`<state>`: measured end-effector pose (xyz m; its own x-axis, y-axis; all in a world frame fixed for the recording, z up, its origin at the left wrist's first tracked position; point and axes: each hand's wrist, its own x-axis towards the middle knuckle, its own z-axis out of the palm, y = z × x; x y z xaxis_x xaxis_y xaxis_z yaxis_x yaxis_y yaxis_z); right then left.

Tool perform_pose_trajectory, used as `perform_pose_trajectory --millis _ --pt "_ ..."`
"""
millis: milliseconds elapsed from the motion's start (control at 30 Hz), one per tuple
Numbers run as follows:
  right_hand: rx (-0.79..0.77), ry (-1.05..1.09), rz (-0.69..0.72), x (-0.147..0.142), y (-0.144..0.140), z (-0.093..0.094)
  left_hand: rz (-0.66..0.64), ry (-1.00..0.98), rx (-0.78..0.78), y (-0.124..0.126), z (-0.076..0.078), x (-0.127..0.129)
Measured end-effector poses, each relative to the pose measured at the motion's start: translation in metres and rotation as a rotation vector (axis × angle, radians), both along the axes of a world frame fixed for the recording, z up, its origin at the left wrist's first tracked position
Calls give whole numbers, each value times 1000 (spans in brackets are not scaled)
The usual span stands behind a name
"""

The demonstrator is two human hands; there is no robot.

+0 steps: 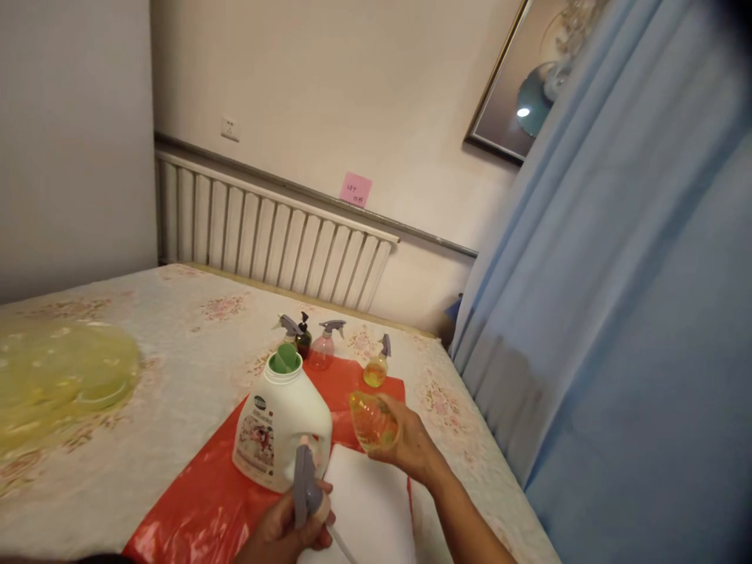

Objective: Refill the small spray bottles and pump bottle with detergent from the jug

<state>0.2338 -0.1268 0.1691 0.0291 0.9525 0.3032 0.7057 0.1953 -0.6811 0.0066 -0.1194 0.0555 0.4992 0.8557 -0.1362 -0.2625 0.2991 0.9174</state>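
Observation:
In my left hand (pixel 287 526) is a grey spray nozzle (pixel 306 487), its pale dip tube hanging toward the bottom of the view. My right hand (pixel 405 442) is wrapped round a clear bottle (pixel 374 423) with yellow-orange liquid, tipped so that its mouth end points left. Just beyond the nozzle stands a large white jug (pixel 283 427), uncapped, with a green spout in its neck. White paper (pixel 370 501) lies below both hands, on a red plastic sheet (pixel 200 501).
Behind the jug stand a pink spray bottle (pixel 323 348), a dark pump bottle (pixel 304 341) and another grey-topped sprayer (pixel 287 327). A yellow spray bottle (pixel 376 368) is farther right. A translucent yellow inflated-looking object (pixel 64 376) lies left on the floral bedcover (pixel 188 352). A blue curtain (pixel 616 274) hangs at right.

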Motion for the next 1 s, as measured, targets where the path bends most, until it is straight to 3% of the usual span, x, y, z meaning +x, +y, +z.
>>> perform_pose_trajectory --millis 200,500,667,833,1000 --pt "-129 141 -189 21 -43 -46 173 44 185 6 38 -16" --pt "-73 100 -203 23 -74 -76 352 -76 261 -4 94 -16" --pt "-81 73 -204 18 -82 -82 349 -45 285 -5 95 -12" --pt "-103 72 -180 11 -88 -81 317 28 336 -2 87 -10" --pt "-106 96 -140 -6 -90 -71 249 117 290 -3 72 2"
